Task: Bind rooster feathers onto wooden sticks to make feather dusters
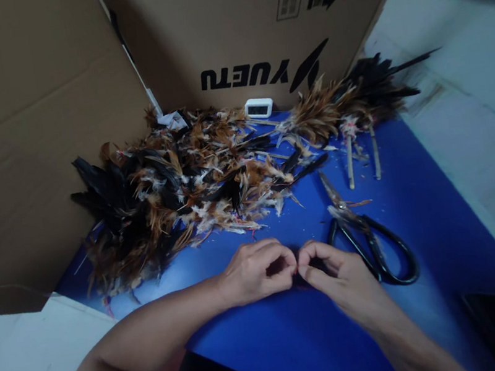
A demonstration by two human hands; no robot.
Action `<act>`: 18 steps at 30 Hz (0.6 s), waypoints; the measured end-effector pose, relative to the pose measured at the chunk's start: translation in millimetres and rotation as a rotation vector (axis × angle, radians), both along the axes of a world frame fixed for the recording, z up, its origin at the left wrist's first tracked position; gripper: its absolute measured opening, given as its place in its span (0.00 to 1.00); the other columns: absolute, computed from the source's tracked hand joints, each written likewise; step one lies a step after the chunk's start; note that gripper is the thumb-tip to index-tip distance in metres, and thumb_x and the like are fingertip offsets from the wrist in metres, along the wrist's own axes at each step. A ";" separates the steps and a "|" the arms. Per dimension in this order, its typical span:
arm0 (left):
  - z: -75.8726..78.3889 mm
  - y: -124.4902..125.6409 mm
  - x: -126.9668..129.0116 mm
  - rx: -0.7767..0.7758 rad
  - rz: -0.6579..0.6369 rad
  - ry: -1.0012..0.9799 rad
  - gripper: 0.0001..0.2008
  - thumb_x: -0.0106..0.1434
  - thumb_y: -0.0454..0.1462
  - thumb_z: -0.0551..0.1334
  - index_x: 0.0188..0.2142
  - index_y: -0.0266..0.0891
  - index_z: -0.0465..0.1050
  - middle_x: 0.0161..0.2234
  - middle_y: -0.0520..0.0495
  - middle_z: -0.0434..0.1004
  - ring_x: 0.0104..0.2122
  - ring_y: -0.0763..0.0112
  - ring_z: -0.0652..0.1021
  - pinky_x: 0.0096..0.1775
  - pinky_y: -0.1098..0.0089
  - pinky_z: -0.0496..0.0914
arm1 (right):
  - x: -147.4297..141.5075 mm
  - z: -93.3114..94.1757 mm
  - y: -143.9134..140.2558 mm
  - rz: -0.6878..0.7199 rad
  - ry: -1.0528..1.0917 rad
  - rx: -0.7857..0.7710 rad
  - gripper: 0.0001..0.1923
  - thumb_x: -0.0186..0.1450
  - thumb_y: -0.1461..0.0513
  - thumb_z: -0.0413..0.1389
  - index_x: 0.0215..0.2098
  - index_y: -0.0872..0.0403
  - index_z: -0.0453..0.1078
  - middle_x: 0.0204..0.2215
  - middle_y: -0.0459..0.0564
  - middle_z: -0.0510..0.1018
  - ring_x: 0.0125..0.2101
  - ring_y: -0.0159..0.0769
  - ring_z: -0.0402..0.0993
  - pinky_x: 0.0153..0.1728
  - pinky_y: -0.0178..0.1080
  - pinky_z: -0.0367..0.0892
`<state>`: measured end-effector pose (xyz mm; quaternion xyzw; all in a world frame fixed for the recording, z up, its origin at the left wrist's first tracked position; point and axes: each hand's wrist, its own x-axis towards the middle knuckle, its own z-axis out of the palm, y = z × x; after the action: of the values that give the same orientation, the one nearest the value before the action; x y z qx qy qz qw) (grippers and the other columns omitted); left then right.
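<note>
**Fingertip pinch, both hands, on a reddish strand over a blue tabletop**

Head view, the only one. The left hand (pixel 248 274) and the right hand (pixel 346 271) are held almost tip to tip, near the front of the blue tabletop (pixel 441 223). On each, thumb and forefinger are pinched together. A small reddish strand (pixel 295 270) seems to be gripped between the two pinches. Its ends are hidden by the fingers, and the dark patch around it can't be made out.

Scissors (pixel 344 213) are laid just beside the right hand, tips pointed away, one handle loop partly covered by that hand. Beyond the left hand, a feather heap (pixel 199 177) is spread, brown, black and white mixed. A feather bundle (pixel 317 108) is seen at far right, with pale sticks (pixel 350 163) poking out below. A white display device (pixel 258 108) is set against the printed cardboard (pixel 159 42).

On handling, judged only: fine work like this is best done with the pinches kept close, so little slack is left. Even, light tension should be applied, as something this thin could slip or snap. Forearms should be kept steady. The strand should be kept clear of loose feathers, which could be snagged, and the right wrist clear of the scissors' handles.
</note>
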<state>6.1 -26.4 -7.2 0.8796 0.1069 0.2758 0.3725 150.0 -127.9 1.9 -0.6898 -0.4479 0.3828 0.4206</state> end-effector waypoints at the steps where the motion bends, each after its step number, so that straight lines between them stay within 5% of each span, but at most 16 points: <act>1: -0.3 0.0 0.0 0.006 0.000 -0.005 0.04 0.57 0.32 0.56 0.30 0.36 0.69 0.26 0.50 0.71 0.25 0.78 0.69 0.29 0.77 0.65 | -0.1 -0.5 0.0 0.000 0.005 -0.004 0.04 0.54 0.62 0.52 0.23 0.52 0.64 0.19 0.41 0.64 0.21 0.30 0.59 0.23 0.32 0.58; 18: -2.1 -1.1 0.6 0.007 -0.002 -0.029 0.03 0.57 0.32 0.56 0.30 0.36 0.69 0.26 0.49 0.72 0.25 0.78 0.69 0.29 0.77 0.65 | 1.9 0.0 -0.2 0.036 0.046 0.014 0.04 0.55 0.61 0.53 0.24 0.52 0.65 0.21 0.42 0.66 0.24 0.31 0.61 0.26 0.34 0.58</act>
<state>6.7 -27.5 -9.3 0.8770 0.0993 0.2886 0.3712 151.9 -128.1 1.8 -0.6698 -0.4530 0.4029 0.4288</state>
